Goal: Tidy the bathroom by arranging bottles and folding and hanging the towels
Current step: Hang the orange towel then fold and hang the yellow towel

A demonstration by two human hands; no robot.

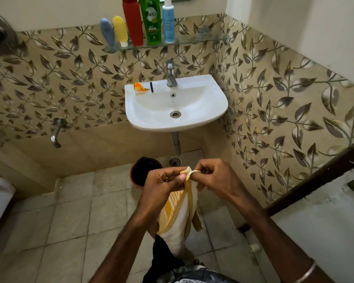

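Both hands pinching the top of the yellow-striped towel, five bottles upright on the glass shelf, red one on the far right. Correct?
Not quite. In the head view the red bottle stands in the middle of the glass shelf; the light blue bottle is farthest right. The rest holds: left hand and right hand both pinch the towel top.

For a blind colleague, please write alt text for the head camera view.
Both hands, left hand and right hand, pinch the top corners of a yellow-and-white striped cloth towel hanging in front of a white ceramic washbasin. Above it, five plastic bottles stand on a glass wall shelf.
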